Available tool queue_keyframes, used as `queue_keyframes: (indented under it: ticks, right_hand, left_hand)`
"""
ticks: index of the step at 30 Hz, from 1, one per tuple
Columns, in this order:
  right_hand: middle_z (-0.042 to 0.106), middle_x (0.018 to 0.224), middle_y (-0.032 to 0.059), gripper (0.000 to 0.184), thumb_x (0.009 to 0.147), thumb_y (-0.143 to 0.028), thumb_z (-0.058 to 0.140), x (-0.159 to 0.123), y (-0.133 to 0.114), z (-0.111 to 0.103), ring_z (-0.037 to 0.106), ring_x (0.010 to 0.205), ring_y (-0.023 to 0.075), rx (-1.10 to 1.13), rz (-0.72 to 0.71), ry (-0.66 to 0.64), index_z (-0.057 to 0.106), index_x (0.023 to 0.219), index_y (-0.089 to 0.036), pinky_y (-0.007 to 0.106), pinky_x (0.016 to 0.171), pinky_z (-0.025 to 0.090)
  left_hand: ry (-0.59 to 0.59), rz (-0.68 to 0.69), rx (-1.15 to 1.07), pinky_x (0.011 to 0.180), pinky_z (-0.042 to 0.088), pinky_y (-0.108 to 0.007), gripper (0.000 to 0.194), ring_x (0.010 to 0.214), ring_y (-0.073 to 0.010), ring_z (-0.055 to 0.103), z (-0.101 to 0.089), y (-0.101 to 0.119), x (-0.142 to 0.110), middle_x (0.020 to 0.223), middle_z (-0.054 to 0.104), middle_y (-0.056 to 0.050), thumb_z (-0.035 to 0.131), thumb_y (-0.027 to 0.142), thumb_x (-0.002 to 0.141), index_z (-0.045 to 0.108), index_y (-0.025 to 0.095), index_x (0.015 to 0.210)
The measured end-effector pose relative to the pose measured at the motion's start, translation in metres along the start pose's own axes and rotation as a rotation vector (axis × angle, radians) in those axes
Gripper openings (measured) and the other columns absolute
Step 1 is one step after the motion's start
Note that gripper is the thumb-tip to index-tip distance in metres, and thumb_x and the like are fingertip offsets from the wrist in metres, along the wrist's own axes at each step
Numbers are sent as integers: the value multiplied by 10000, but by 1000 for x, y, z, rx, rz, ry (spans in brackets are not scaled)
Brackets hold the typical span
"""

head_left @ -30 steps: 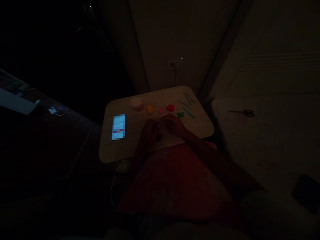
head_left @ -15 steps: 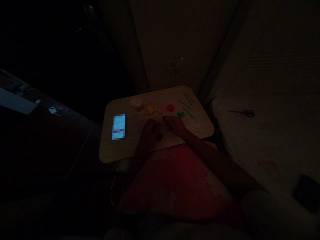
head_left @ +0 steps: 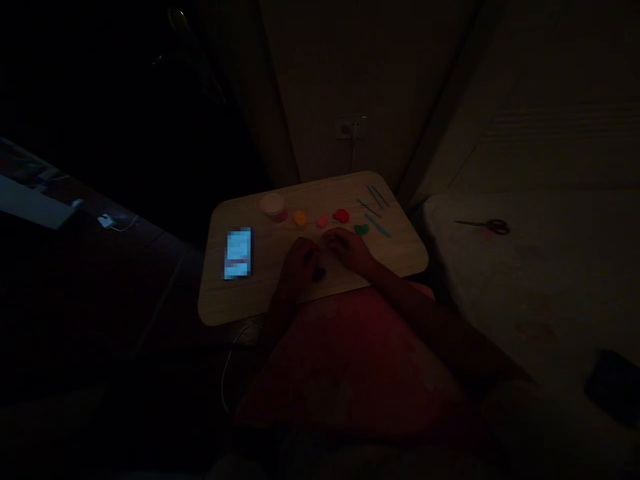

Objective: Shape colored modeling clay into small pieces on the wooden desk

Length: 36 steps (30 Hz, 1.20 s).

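Note:
The room is very dark. My left hand (head_left: 299,262) rests on the small wooden table (head_left: 250,300) with fingers curled; a dark lump (head_left: 319,273) lies at its fingertips. My right hand (head_left: 347,248) sits beside it, fingers bent together, and what they hold is hidden. Just beyond the hands lie an orange clay piece (head_left: 299,217), a pink clay piece (head_left: 323,220), a red clay piece (head_left: 341,215) and a green clay piece (head_left: 361,229). Several thin teal tools (head_left: 376,208) lie at the table's far right.
A lit phone (head_left: 237,253) lies on the table's left part. A small pink tub (head_left: 273,206) stands at the back. Scissors (head_left: 487,226) lie on the pale bedding to the right. A wall socket (head_left: 350,127) with a cable is behind the table. A red pillow (head_left: 350,360) covers my lap.
My right hand has shifted slightly back toward my left hand. The left hand and the clay pieces stay where they were.

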State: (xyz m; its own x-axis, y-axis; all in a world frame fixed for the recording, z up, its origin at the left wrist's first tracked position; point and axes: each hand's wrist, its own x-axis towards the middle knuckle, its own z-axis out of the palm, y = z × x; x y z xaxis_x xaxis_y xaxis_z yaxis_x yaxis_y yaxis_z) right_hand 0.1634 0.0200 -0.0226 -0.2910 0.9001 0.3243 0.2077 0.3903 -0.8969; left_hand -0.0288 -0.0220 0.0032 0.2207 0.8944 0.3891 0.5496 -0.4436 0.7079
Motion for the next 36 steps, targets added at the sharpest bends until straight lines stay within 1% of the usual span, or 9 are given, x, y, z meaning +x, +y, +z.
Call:
queue_keyframes:
  ticks: [3, 5, 8, 12, 19, 26, 30, 33, 36]
  right_hand:
    - [738, 990, 81, 187, 808, -224, 643, 1, -2, 0, 667, 907, 207, 2, 5, 23, 714, 976, -179, 335, 832, 529]
    - [731, 938, 70, 143, 782, -242, 687, 2, -3, -1, 653, 860, 200, -9, 6, 18, 715, 906, -178, 325, 802, 515]
    - [711, 858, 50, 156, 776, -289, 721, 1, -4, -1, 618, 772, 181, -15, 20, 2, 720, 882, -174, 302, 737, 484]
    - [696, 801, 34, 192, 827, -347, 687, 1, -6, 0, 592, 722, 168, -8, 43, 3, 727, 877, -166, 280, 690, 446]
    - [672, 728, 22, 272, 909, -379, 609, 2, -4, 0, 576, 696, 163, -88, 40, -23, 702, 765, -168, 269, 665, 418]
    - [744, 899, 58, 199, 887, -333, 620, 2, -5, 1, 641, 799, 188, -49, 19, 29, 737, 919, -175, 299, 765, 488]
    - [744, 977, 71, 232, 903, -281, 578, 1, -6, 0, 659, 861, 189, -33, 0, 4, 742, 1030, -176, 303, 800, 517]
    - [749, 958, 70, 279, 921, -256, 541, 1, -4, 0, 655, 775, 174, -21, 19, -7, 746, 1093, -178, 304, 762, 526]
    - [757, 954, 79, 278, 932, -267, 534, 1, -3, 0, 658, 752, 175, -21, 22, -7, 757, 1066, -170, 317, 768, 529]
  left_hand:
    - [-8, -5, 7, 886, 508, -359, 64, 933, -198, 588, 0, 0, 0, 981, 615, -48, 579, 171, 929, 633, 202, 919]
    - [-13, -3, 11, 891, 509, -359, 65, 938, -197, 590, 0, 0, 0, 987, 616, -48, 581, 171, 928, 639, 201, 927]
    - [-14, -5, 10, 906, 509, -364, 74, 956, -198, 594, 0, 0, 0, 1001, 617, -51, 579, 172, 934, 648, 198, 940]
    - [-10, 7, 5, 897, 511, -364, 70, 939, -196, 593, 0, 0, 0, 991, 617, -52, 584, 164, 932, 647, 196, 934]
    - [-3, 12, -6, 888, 513, -359, 79, 931, -192, 596, -1, 1, 0, 985, 620, -50, 573, 169, 935, 647, 195, 930]
    - [-11, -3, 4, 892, 517, -371, 72, 936, -199, 599, -1, 0, 0, 988, 621, -56, 579, 176, 926, 647, 198, 923]
    - [-21, -6, 0, 897, 516, -375, 67, 942, -203, 597, 0, -1, 0, 991, 625, -57, 577, 188, 932, 642, 203, 922]
    - [-15, 1, -1, 903, 514, -369, 58, 944, -201, 593, 0, -2, -1, 989, 622, -52, 581, 195, 936, 638, 206, 926]
    - [-10, 6, -4, 902, 509, -364, 62, 942, -198, 595, 0, -3, -1, 996, 620, -52, 578, 197, 942, 639, 202, 939]
